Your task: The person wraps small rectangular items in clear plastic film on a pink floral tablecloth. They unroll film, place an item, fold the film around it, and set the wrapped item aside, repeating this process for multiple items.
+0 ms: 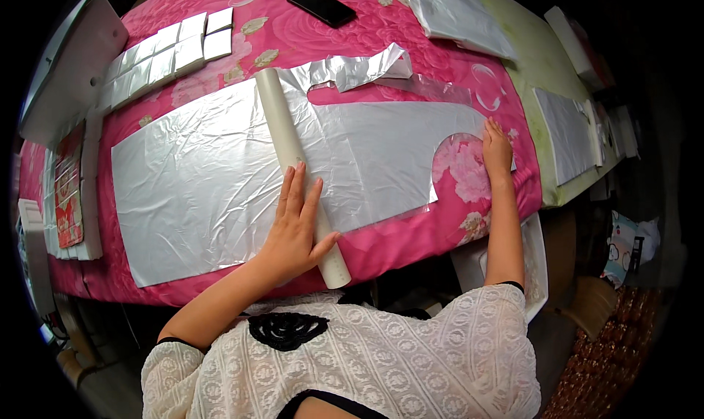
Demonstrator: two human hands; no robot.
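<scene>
A silvery plastic bag with cut-out handles lies spread flat over the pink flowered tablecloth. Across it, slanting from the far side to the near edge, rests a long cream tube. My left hand is laid over the lower part of this tube, palm down with fingers apart, not wrapped round it. At the bag's right end, beside the rounded cut-out, my right hand lies on the handle strip with fingers stretched out. Its thumb is mostly hidden. A crumpled handle strip stands up at the far side.
A black phone lies at the far side. Rows of folded silvery packets sit at the far left near a white box. Stacked silvery sheets lie far right; another stack rests on a pale green cloth.
</scene>
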